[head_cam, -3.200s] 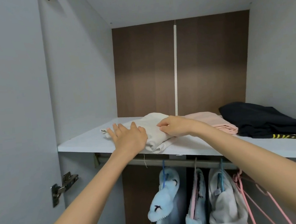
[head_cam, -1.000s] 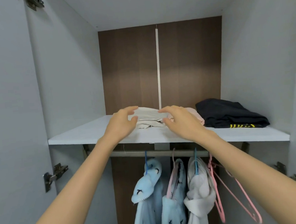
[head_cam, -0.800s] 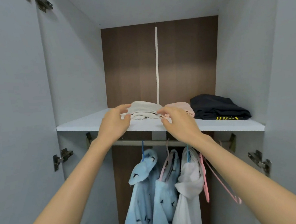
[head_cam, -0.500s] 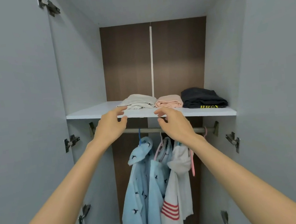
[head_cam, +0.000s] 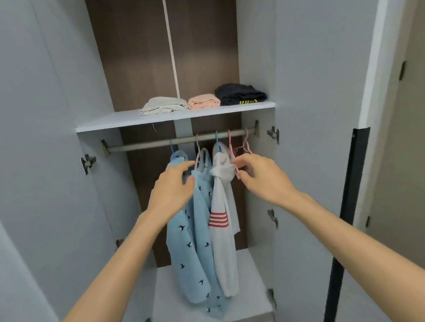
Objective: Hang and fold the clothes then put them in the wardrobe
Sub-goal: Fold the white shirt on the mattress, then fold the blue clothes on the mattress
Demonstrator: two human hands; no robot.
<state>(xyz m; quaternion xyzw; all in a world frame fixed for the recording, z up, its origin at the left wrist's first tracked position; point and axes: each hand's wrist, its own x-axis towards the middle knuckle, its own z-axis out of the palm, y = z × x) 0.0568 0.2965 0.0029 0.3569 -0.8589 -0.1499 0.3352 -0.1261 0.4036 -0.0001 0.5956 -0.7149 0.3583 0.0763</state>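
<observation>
Left hand (head_cam: 172,188) and right hand (head_cam: 262,179): fingers loosely curled, nothing held, both raised in front of the hanging clothes. Blue garment (head_cam: 189,247) and white striped garment (head_cam: 224,238) hang from the rail (head_cam: 139,145). Folded cream (head_cam: 163,105), pink (head_cam: 204,101) and black (head_cam: 241,94) items lie side by side on the shelf (head_cam: 105,122).

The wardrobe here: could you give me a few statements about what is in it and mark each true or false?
1. Three folded piles lie on the shelf. True.
2. The pink pile lies between the cream pile and the black pile. True.
3. The black pile sits at the left end of the row. False: it is at the right end, and the cream pile is at the left.
4. On the rail, the white top with red stripes hangs right of the blue clothes. True.
5. Every hanger carries clothing. False: the pink hangers at the right hang empty.
</observation>
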